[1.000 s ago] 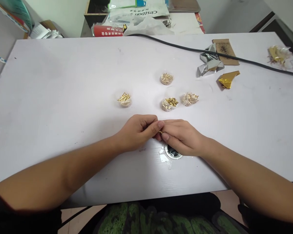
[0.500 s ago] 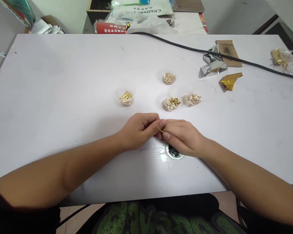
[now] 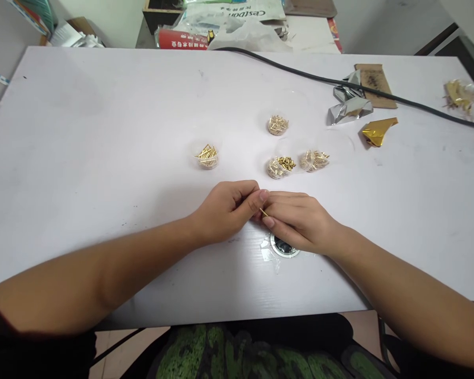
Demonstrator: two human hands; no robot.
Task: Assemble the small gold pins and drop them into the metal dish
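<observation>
A thin gold pin point(image 3: 264, 212) shows between the fingertips of my two hands, which meet above the table near its front. My right hand point(image 3: 302, 218) is closed, its thumb against the pin's lower end. Closed as well, my left hand point(image 3: 231, 210) has its thumb and curled fingers at the pin's upper end; what else sits inside is hidden. Just beyond the hands stand small clear cups of gold pins: one on the left point(image 3: 207, 157), one at the back point(image 3: 277, 125), one with short gold pieces point(image 3: 281, 167) and one at its right point(image 3: 314, 160).
A round grommet point(image 3: 284, 246) is taped into the white table point(image 3: 102, 131) under my right hand. A black cable point(image 3: 319, 79) crosses the back right, near silver foil point(image 3: 351, 111), gold foil point(image 3: 379, 131), cardboard point(image 3: 377, 87) and a plastic bag point(image 3: 464, 97).
Slightly more of the gold pin shows between my fingertips, and it slants more steeply. Both hands stay together in almost the same place. The view has shifted a little.
</observation>
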